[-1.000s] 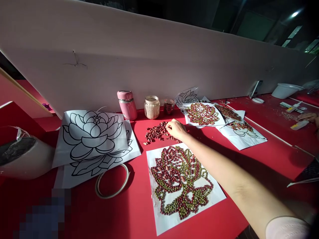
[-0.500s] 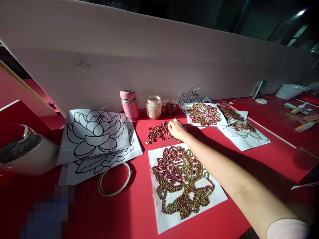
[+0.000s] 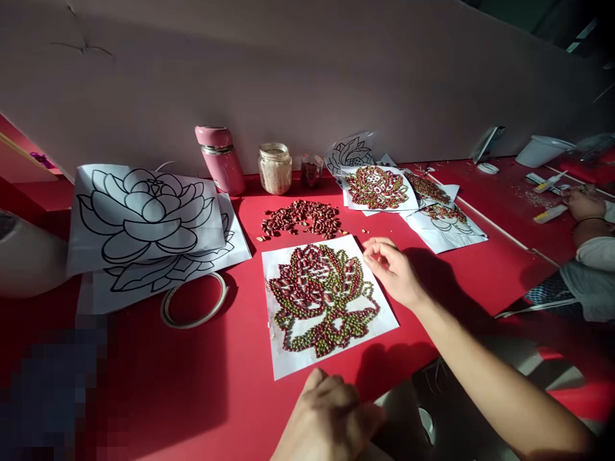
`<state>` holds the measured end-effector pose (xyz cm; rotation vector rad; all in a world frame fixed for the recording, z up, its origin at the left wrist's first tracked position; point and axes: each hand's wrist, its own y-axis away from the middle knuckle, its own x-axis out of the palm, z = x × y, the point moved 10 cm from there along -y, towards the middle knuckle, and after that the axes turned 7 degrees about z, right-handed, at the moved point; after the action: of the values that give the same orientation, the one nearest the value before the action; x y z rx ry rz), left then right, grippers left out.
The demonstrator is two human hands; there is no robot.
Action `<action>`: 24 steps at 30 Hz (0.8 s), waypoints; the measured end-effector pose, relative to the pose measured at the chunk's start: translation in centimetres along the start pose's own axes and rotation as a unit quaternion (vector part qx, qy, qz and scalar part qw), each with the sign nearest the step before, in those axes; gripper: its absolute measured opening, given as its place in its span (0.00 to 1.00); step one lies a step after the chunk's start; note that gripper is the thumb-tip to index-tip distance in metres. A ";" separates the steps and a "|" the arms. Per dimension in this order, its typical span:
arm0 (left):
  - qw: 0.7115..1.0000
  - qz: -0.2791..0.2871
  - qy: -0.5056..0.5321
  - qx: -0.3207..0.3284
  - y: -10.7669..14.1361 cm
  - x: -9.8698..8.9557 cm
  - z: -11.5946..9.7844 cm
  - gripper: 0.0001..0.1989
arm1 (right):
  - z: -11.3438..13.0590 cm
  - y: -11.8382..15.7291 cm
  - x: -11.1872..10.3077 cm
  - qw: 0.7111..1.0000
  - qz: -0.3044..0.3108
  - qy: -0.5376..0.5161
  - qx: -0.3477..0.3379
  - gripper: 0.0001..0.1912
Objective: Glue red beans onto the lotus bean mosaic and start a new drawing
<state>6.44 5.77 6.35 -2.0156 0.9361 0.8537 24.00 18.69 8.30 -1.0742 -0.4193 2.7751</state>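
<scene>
A white sheet (image 3: 283,368) lies on the red table, bearing a lotus picture (image 3: 321,301) made of red and green beans. Beside the sheet's upper right edge is my right hand (image 3: 391,269), its fingers curled and pressed together; whatever they may hold is too small to make out. My left hand (image 3: 331,416) is bent into a closed shape just in front of the sheet's near edge, its fingertips hidden from view. Behind the sheet spreads a loose pile of dark red beans (image 3: 302,218).
Lotus outline sheets (image 3: 144,218) and a roll of tape (image 3: 168,314) lie left. A pink flask (image 3: 221,163), a glass jar (image 3: 275,169) and a small cup of beans (image 3: 311,171) line the wall. More bean pictures (image 3: 379,189) are right; a co-worker's hand (image 3: 583,205) is beyond.
My right hand has left the bean pile and come back to the right side of the sheet. My left hand has come into view at the bottom. The camera view has shifted.
</scene>
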 end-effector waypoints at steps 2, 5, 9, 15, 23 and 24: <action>0.999 0.005 -0.025 -0.023 -2.5 -0.3 0.0 0.13 | 0.4 3.1 -0.2 1.000 0.004 0.007 0.001 0.05; 0.996 -0.012 -0.059 -0.065 -4.2 -0.6 0.3 0.12 | 0.6 6.6 0.1 0.999 0.008 0.030 0.009 0.05; 0.991 -0.001 -0.084 -0.104 -4.4 0.8 0.7 0.12 | 0.1 8.9 0.8 0.998 0.011 0.066 0.021 0.05; 0.988 -0.012 -0.078 -0.133 -4.5 1.5 1.8 0.11 | 0.2 9.2 1.4 0.994 0.020 0.103 0.012 0.03; 0.990 -0.026 -0.079 -0.113 -4.1 1.3 1.4 0.09 | 0.3 9.0 1.6 0.993 0.028 0.117 0.016 0.03; 0.991 -0.027 -0.078 -0.110 -4.0 1.3 1.3 0.09 | 0.3 9.0 1.7 0.992 0.028 0.118 0.016 0.03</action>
<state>10.09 8.29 5.99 -2.1125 0.7224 1.1067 22.38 10.40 4.66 -1.4068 -0.3188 2.6469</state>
